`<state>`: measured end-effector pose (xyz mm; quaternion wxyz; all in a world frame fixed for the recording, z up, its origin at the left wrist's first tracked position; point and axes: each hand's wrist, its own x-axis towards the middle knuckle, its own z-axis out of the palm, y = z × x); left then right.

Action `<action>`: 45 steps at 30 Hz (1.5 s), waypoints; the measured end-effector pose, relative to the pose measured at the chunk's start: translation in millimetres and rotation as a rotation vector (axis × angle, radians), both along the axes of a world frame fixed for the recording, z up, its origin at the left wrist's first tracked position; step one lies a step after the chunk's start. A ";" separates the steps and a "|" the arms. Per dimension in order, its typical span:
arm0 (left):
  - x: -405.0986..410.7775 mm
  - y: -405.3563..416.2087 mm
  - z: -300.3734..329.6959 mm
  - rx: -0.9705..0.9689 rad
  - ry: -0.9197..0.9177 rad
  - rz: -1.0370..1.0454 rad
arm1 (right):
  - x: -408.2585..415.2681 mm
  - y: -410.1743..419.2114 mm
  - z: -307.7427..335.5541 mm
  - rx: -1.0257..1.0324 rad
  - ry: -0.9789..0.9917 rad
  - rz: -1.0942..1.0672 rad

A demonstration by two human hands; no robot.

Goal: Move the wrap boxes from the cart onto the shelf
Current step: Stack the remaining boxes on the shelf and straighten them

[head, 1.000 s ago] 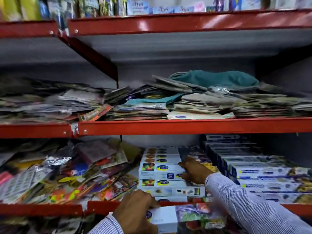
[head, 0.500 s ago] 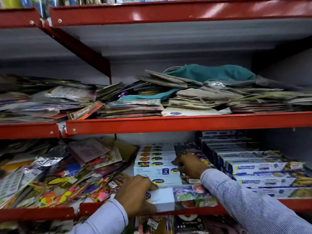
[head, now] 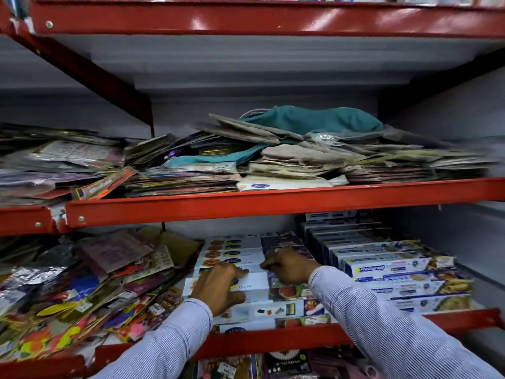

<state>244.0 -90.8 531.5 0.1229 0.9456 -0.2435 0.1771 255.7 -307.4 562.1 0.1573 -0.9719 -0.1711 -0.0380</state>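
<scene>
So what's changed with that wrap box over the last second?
The wrap box went from below the shelf edge, up and back onto the middle stack. The left hand carried it in and now lies on top of it; the right hand slid from the stack's far boxes to press its right part. The Freshwrapp boxes and loose packets stayed put.

A blue-and-white wrap box [head: 388, 265] just right of the right grip [head: 287, 266] read "Freshwrapp"; other print was too blurred.
</scene>
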 end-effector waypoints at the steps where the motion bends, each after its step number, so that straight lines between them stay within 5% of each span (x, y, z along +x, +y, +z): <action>1: 0.9 0.3 -5.7 -0.019 -0.002 -0.015 | -4.3 -2.4 -3.4 0.005 -0.027 0.011; 7: 2.0 1.8 -34.5 -0.079 -0.124 -0.047 | -31.9 -15.7 -33.3 -0.010 -0.344 0.018; 28: 3.8 -8.1 -45.1 -0.003 -0.134 -0.054 | -24.1 -25.7 -55.1 -0.113 -0.323 0.026; 45: 3.5 6.4 -74.7 0.257 -0.377 0.135 | -22.8 -21.3 -112.5 -0.323 -0.663 -0.164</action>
